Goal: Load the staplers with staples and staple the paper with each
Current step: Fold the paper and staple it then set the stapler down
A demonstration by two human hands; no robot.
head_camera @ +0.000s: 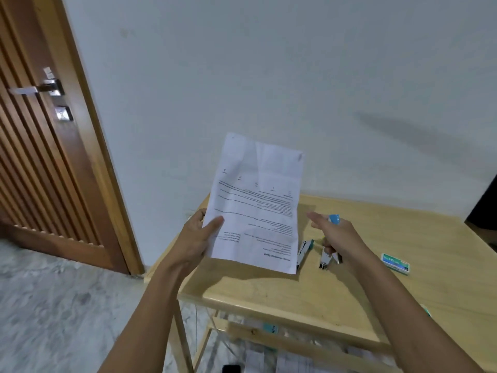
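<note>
My left hand (pixel 197 235) pinches a printed white paper (pixel 258 203) by its lower left edge and holds it upright above the table's left side. My right hand (pixel 336 235) grips a blue-topped stapler (pixel 329 254), whose metal jaws hang below the fingers while the index finger points toward the paper. A second stapler (pixel 304 253) with a teal end lies on the wooden table (pixel 403 265), partly hidden behind the paper's lower right corner. A teal and white staple box (pixel 396 263) lies to the right of my right hand.
A wooden door (pixel 40 130) with a metal handle stands at the left. A white wall rises behind the table. A lower shelf (pixel 269 329) under the tabletop holds papers. Another teal item (pixel 426 310) peeks out beside my right forearm. The floor is grey marble.
</note>
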